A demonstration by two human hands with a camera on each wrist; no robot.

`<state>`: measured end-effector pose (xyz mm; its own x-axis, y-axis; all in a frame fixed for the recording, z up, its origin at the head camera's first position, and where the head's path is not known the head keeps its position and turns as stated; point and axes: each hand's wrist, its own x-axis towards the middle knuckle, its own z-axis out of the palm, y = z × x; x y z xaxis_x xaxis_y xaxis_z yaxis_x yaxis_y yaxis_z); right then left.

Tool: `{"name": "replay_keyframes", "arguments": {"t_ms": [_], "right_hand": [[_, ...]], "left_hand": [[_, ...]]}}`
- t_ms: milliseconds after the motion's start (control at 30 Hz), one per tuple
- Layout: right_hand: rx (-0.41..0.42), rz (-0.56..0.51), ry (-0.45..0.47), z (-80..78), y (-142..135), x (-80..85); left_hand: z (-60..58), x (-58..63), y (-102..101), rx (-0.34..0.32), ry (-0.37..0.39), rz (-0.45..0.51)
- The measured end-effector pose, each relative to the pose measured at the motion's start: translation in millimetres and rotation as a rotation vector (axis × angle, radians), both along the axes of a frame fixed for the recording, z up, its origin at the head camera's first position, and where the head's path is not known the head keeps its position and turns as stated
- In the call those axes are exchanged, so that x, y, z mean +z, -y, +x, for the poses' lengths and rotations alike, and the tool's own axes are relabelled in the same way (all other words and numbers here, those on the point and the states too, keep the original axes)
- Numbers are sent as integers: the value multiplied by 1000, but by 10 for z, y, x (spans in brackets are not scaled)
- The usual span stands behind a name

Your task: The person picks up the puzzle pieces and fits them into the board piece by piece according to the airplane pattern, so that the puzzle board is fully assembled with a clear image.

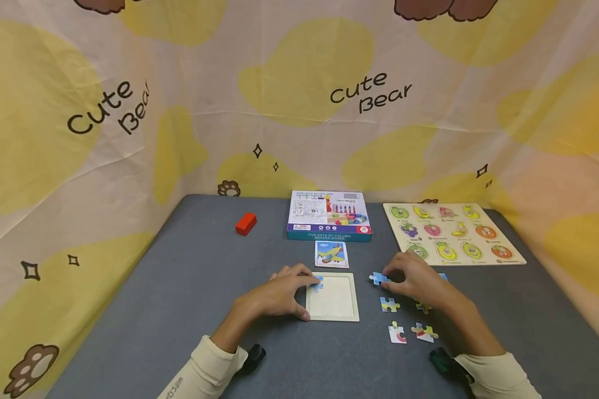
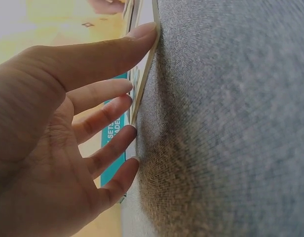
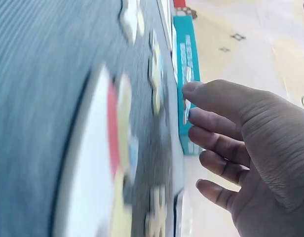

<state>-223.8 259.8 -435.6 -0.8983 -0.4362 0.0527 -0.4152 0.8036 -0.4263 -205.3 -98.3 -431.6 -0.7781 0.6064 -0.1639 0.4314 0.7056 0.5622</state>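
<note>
Pale square tray: flat, left hand touching its left side | blue piece: inside tray, far left corner | second blue piece: pinched by right hand, right of tray | blue-yellow piece, white-red piece: loose, nearer the person | airplane card: flat, just beyond tray

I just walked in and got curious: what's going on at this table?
A person's right hand pinches a blue puzzle piece just right of a shallow tray, while the left hand touches the tray's left edge. One piece sits in the tray's far left corner; more loose pieces lie on the table to the right. An airplane picture card lies just beyond the tray.
</note>
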Motion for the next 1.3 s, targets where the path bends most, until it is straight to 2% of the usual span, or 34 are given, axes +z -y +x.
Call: {"name": "replay_keyframes", "arguments": {"t_ms": [367, 533, 700, 833, 1067, 1300], "right_hand": [[95, 72, -53, -50, 435, 7], [108, 97, -32, -56, 626, 24], [118, 89, -13, -79, 812, 34], [144, 75, -33, -96, 941, 29], [178, 95, -101, -89, 1046, 27], [153, 74, -62, -82, 1052, 18]], "left_hand": [[-3, 12, -5, -1, 4, -15], [-9, 9, -4, 2, 12, -23], [-20, 13, -7, 6, 19, -32], [-18, 16, -5, 4, 12, -32], [-3, 44, -2, -8, 0, -24], [-11, 38, 3, 0, 3, -15]]}}
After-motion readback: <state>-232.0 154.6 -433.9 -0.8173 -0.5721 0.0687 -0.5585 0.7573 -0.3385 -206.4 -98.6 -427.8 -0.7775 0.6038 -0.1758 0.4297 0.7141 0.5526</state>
